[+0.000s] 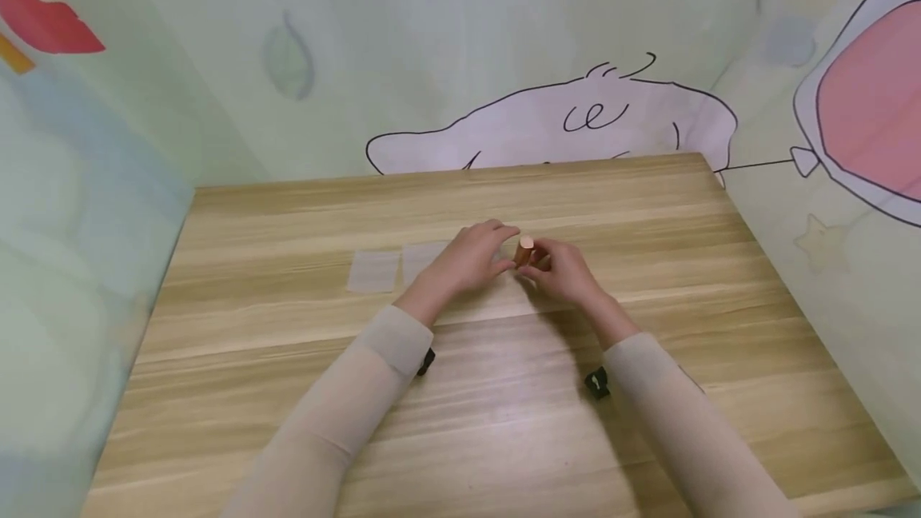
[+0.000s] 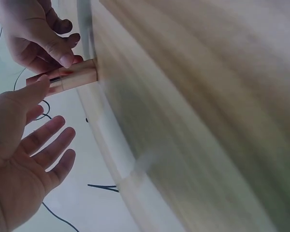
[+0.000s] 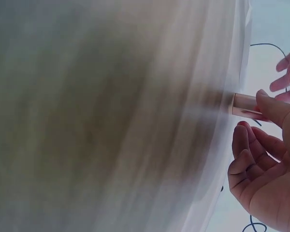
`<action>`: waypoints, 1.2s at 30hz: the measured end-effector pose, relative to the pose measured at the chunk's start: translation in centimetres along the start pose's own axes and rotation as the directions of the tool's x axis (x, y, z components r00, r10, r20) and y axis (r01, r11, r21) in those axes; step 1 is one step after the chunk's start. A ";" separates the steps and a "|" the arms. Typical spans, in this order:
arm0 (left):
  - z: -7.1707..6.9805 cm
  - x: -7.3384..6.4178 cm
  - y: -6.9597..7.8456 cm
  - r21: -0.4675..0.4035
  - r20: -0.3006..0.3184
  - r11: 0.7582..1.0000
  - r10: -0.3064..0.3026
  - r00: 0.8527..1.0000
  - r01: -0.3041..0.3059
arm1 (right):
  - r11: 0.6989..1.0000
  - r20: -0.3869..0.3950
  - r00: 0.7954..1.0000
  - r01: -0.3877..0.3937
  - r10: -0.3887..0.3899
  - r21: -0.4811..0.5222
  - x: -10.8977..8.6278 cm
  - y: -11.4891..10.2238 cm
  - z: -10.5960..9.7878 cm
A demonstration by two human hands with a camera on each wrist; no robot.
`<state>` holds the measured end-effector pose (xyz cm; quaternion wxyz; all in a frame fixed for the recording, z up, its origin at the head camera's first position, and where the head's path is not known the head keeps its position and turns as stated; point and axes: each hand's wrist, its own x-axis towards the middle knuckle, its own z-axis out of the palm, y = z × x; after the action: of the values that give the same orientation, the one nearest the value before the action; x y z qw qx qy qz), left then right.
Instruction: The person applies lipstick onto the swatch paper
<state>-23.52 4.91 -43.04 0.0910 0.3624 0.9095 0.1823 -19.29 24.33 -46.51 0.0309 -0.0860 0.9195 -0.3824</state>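
Observation:
A small, shiny rose-gold tube that looks like a lipstick (image 1: 524,252) stands upright on the table, its lower end against the wood in the left wrist view. My right hand (image 1: 564,268) pinches it between thumb and fingers from the right. On the other side my left hand (image 1: 471,256) is spread, with fingers apart. Its thumb appears to touch the lipstick (image 2: 77,77) in the left wrist view, where the left palm (image 2: 19,179) faces the camera. In the right wrist view, the right thumb lies along the lipstick (image 3: 245,105).
Two thin whitish squares (image 1: 373,272) lie side by side on the wooden table (image 1: 302,326), the right one partly behind my left hand. Black wrist-camera pieces (image 1: 597,382) show by both sleeves. A printed cloth wall (image 1: 468,38) stands behind the table.

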 end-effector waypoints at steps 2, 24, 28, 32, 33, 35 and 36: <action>-0.2 0.3 0.2 0.010 0.002 1.000 0.010 1.000 -0.010 | 1.000 0.006 1.000 0.000 0.000 0.004 0.2 0.0 -0.1; -1.2 2.3 1.5 0.081 0.057 0.990 0.114 0.992 -0.118 | 0.998 0.022 1.000 0.018 -0.020 0.052 0.9 0.8 0.2; -1.3 2.0 1.4 0.082 0.057 0.990 0.108 0.992 -0.113 | 0.999 0.015 0.999 0.033 -0.034 0.031 1.0 0.8 0.3; -1.4 1.7 1.3 0.081 0.056 0.991 0.102 0.993 -0.107 | 0.998 0.002 0.998 0.061 -0.061 -0.013 1.0 0.6 0.3; -1.4 1.6 1.2 0.079 0.053 0.991 0.103 0.993 -0.107 | 0.997 -0.007 0.997 0.071 -0.071 -0.031 1.0 0.6 0.3; -1.5 1.4 1.1 0.078 0.040 0.991 0.108 0.993 -0.111 | 0.992 -0.028 0.994 0.099 -0.101 -0.074 1.0 0.4 0.1; -1.5 1.4 1.0 0.075 0.033 0.991 0.112 0.993 -0.114 | 0.989 -0.038 0.992 0.116 -0.120 -0.097 0.9 0.3 0.0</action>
<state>-24.32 6.11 -41.27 0.0794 0.4193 0.8924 0.1467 -20.25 24.35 -46.76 -0.0160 -0.1330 0.9303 -0.3414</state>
